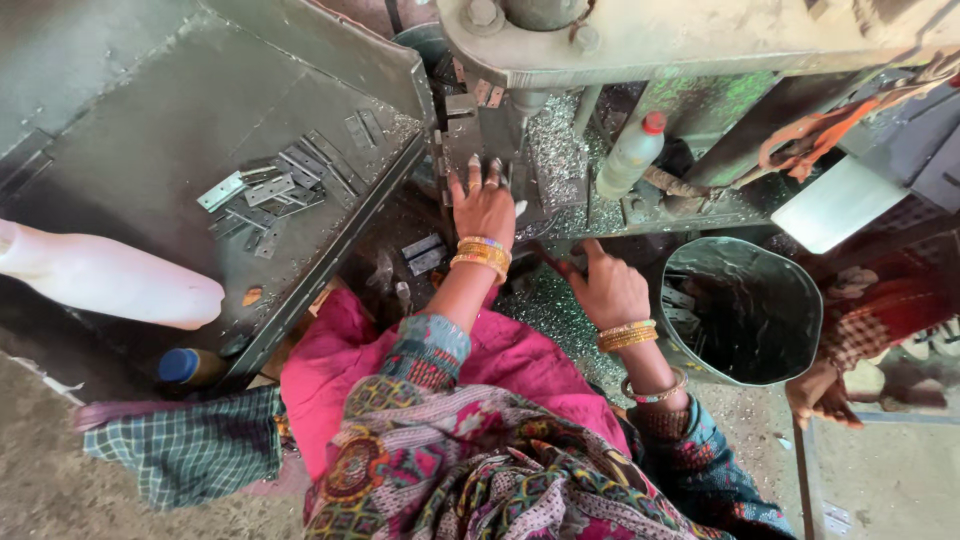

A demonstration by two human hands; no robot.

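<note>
While left hand lies flat, released, fingers toward press die, right hand clenched; contents unclear.

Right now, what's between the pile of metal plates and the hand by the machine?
In the head view, the tray's raised edge separates the plates from the left hand.

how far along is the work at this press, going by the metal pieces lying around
Done: some flat pieces already lie inside the metal bucket. In hand: the left hand rests on the press bed under the ram, fingers spread; the right hand grips a dark tool or handle, unclear which. Left: a loose pile of small metal plates sits on the tray.
</note>
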